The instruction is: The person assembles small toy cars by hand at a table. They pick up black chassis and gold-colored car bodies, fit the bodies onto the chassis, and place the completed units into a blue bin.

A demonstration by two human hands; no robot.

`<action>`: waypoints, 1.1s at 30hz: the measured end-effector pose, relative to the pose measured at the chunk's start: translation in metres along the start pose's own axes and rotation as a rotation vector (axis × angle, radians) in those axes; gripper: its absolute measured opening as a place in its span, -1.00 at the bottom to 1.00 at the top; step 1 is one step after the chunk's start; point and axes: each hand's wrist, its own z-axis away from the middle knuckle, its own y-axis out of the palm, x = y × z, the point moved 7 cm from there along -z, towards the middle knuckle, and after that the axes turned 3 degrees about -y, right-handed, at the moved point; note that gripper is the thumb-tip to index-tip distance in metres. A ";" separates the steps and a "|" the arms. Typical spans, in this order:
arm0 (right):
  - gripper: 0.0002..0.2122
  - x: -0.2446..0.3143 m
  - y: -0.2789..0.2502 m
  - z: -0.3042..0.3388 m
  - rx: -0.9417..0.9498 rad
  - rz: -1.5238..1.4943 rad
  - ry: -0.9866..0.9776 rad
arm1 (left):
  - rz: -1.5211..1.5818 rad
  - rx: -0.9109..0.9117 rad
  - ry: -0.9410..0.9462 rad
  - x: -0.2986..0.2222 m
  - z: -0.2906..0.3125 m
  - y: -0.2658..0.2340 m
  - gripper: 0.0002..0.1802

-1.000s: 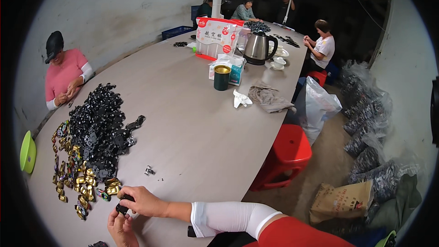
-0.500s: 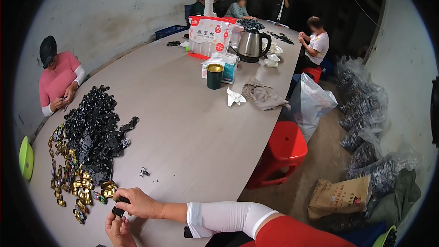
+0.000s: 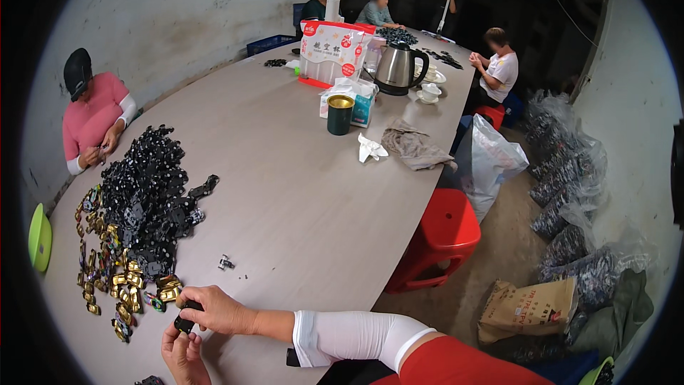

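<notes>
Grey table [image 3: 299, 192] | small black part [image 3: 184, 324] pinched between both hands: left hand [image 3: 184, 353], right hand [image 3: 217, 310]

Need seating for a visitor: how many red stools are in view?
2: one red stool beside the table's right edge, another partly hidden under the seated person far right. More may be hidden.

A single wide fisheye view looks from the person's head, down and forward along a long grey surface [image 3: 299, 192]. The near end lies close below the lens, at the lower left, where both hands [image 3: 214, 310] meet beside a heap of black parts [image 3: 146, 199]. The far end runs away toward the upper right, past a steel kettle [image 3: 397, 68], small with distance. The surface's straight edges bow toward the dark round rim. The right half takes in the floor, a red stool [image 3: 442, 232] and filled bags [image 3: 570, 171] along a wall.
</notes>
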 end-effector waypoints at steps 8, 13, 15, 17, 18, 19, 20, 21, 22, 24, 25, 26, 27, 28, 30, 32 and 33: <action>-0.82 0.007 -0.003 0.000 0.068 0.068 -0.029 | 0.023 0.086 0.073 -0.006 0.001 0.022 -0.69; -0.78 -0.011 0.015 -0.007 0.037 0.255 -0.242 | -0.064 0.021 0.048 -0.002 -0.001 0.006 -0.72; -0.74 -0.020 0.010 -0.004 0.036 0.006 0.109 | -0.013 -0.001 0.013 -0.003 0.000 0.014 -0.72; -0.76 -0.017 -0.014 -0.003 -0.013 0.015 0.125 | 0.027 -0.038 -0.002 0.001 -0.009 0.013 -0.68; -0.77 -0.013 -0.021 -0.001 -0.054 -0.023 0.211 | 0.074 -0.039 -0.025 0.004 -0.012 0.016 -0.70; -0.78 -0.009 -0.022 0.000 -0.062 -0.042 0.225 | 0.103 -0.039 -0.028 0.002 -0.011 0.017 -0.69; -0.78 -0.010 -0.018 0.000 -0.067 -0.051 0.244 | 0.129 -0.048 -0.023 0.002 -0.010 0.009 -0.70; -0.77 -0.013 -0.010 0.002 -0.042 -0.070 0.282 | 0.171 -0.042 -0.013 0.002 -0.008 0.003 -0.71; -0.75 -0.016 -0.006 0.002 -0.027 -0.082 0.312 | 0.190 -0.049 -0.005 0.003 -0.006 -0.001 -0.71; -0.73 -0.018 0.001 0.003 -0.006 -0.093 0.345 | 0.204 -0.057 -0.002 0.003 -0.003 -0.007 -0.72; -0.74 -0.018 0.000 0.003 0.001 -0.089 0.348 | 0.202 -0.056 -0.007 0.004 -0.003 -0.006 -0.72; -0.74 -0.018 0.000 0.003 0.005 -0.085 0.349 | 0.200 -0.052 -0.013 0.004 -0.003 -0.004 -0.72; -0.74 -0.018 0.000 0.004 0.008 -0.082 0.358 | 0.199 -0.051 -0.010 0.004 -0.004 -0.003 -0.73; -0.74 -0.018 -0.001 0.004 0.008 -0.080 0.365 | 0.196 -0.047 -0.007 0.004 -0.004 0.000 -0.73; -0.75 -0.018 -0.003 0.004 0.007 -0.078 0.381 | 0.184 -0.042 -0.008 0.005 -0.005 0.003 -0.73; -0.75 -0.018 -0.003 0.004 0.003 -0.080 0.394 | 0.163 -0.037 0.005 0.006 -0.007 0.003 -0.73; -0.75 -0.018 -0.002 0.005 0.001 -0.080 0.393 | 0.153 -0.034 0.011 0.006 -0.007 0.003 -0.73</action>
